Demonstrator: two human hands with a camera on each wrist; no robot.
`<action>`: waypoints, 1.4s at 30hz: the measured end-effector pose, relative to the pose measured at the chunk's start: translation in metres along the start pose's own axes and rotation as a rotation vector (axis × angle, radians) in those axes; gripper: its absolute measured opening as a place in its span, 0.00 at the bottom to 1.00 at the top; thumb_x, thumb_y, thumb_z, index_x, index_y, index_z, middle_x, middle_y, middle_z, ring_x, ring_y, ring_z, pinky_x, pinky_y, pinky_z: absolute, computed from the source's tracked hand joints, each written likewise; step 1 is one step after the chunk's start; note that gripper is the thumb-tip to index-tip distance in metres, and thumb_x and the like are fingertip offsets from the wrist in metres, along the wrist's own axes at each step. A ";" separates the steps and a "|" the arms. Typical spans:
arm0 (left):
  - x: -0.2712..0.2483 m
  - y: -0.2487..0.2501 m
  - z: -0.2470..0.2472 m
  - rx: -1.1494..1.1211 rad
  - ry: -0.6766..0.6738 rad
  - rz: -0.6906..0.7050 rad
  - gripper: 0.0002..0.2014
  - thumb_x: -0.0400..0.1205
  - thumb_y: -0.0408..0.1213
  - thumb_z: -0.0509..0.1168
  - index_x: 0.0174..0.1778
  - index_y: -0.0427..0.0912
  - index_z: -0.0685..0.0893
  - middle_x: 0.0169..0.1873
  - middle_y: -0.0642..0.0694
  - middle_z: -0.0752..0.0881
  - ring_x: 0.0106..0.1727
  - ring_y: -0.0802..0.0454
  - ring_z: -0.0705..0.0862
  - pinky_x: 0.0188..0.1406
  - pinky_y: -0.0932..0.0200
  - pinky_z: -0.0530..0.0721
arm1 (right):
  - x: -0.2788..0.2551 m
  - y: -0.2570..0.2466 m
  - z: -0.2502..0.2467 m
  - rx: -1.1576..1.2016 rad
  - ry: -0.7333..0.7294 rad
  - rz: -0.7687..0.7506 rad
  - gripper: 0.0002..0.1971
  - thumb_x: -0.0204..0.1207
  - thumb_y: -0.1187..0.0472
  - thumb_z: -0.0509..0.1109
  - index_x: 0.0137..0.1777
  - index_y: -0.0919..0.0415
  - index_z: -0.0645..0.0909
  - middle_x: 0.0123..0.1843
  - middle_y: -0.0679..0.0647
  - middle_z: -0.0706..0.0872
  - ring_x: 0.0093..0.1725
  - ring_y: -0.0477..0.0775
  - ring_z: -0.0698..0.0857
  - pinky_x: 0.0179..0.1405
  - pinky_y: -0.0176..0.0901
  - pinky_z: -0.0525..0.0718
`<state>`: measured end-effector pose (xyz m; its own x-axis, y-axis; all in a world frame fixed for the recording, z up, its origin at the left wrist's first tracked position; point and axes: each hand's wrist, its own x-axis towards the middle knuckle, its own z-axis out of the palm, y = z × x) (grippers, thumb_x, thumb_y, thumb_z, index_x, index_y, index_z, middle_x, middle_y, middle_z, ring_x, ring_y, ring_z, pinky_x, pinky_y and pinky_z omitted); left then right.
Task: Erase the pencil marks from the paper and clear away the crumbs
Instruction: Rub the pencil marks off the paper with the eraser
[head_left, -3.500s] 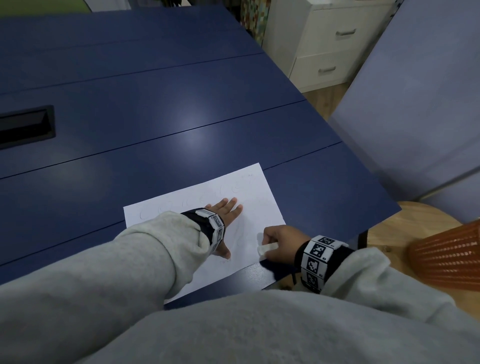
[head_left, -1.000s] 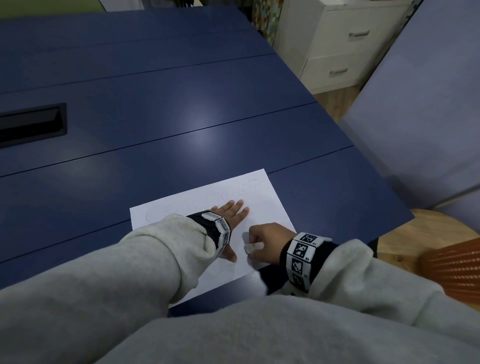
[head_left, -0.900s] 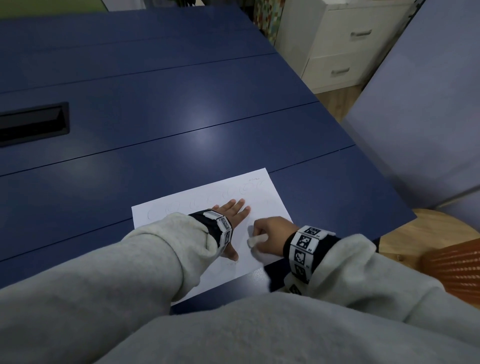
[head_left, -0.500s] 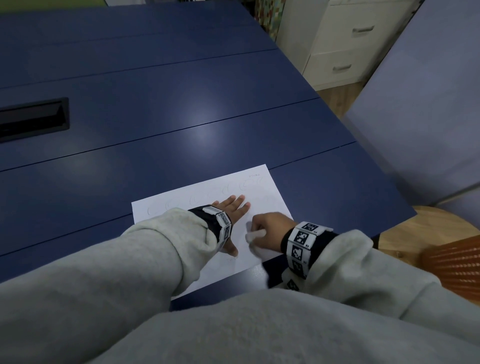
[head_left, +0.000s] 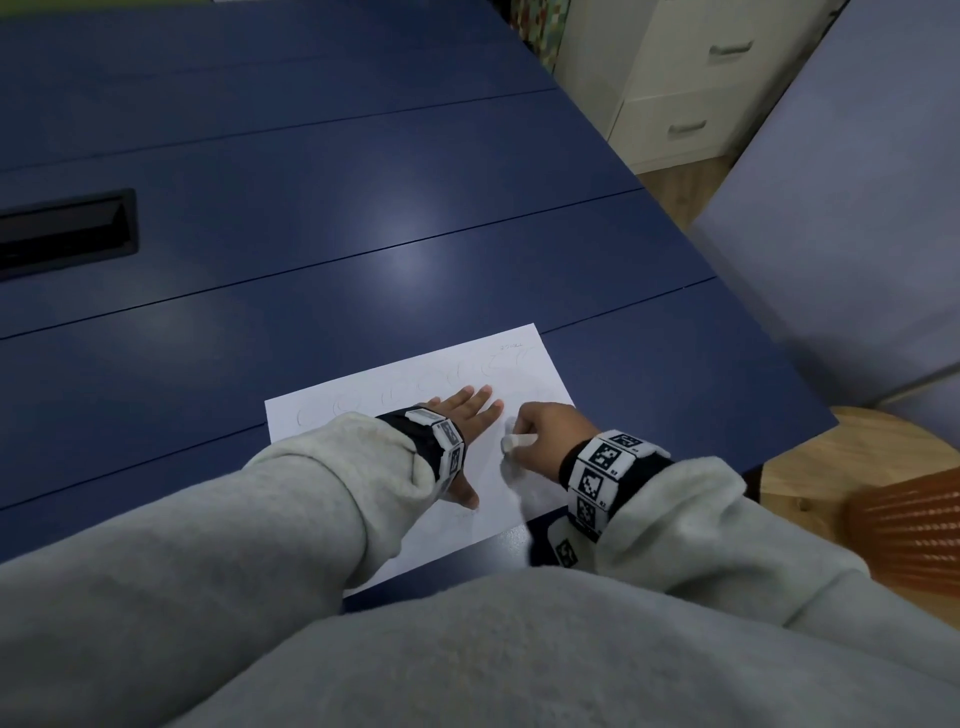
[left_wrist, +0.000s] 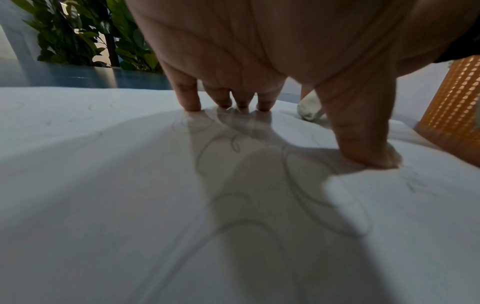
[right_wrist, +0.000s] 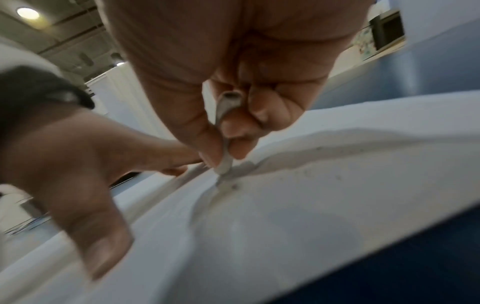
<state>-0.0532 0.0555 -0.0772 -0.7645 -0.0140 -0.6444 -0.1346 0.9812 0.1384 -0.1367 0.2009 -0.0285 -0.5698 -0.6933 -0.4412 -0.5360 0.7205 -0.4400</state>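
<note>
Paper lies at bench near edge, close to its right corner. Left hand flat, fingers spread, pinning sheet. Right hand pinches white eraser, tip on paper w/ grey crumbs beside it. Risk: paper already buckles at the tip; hard strokes could crease/tear it. Loops under left palm unerased.

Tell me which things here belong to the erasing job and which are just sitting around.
Job:
paper, with pencil marks
eraser, pinched by right hand
left hand, pressing the paper flat
crumbs
table

Lying about:
orange basket
drawers
plant
</note>
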 end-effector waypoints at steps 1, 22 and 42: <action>-0.002 0.001 -0.002 0.002 -0.002 0.000 0.64 0.68 0.65 0.73 0.83 0.49 0.31 0.82 0.48 0.30 0.84 0.48 0.33 0.81 0.42 0.43 | -0.002 -0.003 0.002 0.003 -0.024 -0.010 0.09 0.74 0.53 0.70 0.36 0.49 0.73 0.38 0.41 0.76 0.44 0.48 0.78 0.35 0.37 0.70; -0.007 0.005 -0.008 0.002 -0.005 -0.013 0.64 0.68 0.64 0.74 0.83 0.48 0.31 0.83 0.48 0.31 0.84 0.48 0.34 0.81 0.43 0.44 | -0.004 0.001 -0.002 -0.001 -0.032 0.010 0.08 0.73 0.53 0.71 0.36 0.50 0.75 0.37 0.40 0.76 0.43 0.46 0.78 0.37 0.36 0.71; -0.009 0.005 -0.008 0.003 -0.009 -0.017 0.64 0.68 0.65 0.73 0.83 0.49 0.31 0.82 0.49 0.30 0.84 0.49 0.34 0.81 0.44 0.44 | -0.020 0.016 0.004 -0.090 -0.164 -0.052 0.05 0.72 0.57 0.72 0.46 0.54 0.81 0.47 0.47 0.83 0.47 0.49 0.80 0.42 0.38 0.76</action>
<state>-0.0516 0.0589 -0.0645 -0.7567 -0.0292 -0.6531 -0.1457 0.9814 0.1249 -0.1315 0.2264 -0.0297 -0.4345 -0.7172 -0.5448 -0.6200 0.6769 -0.3967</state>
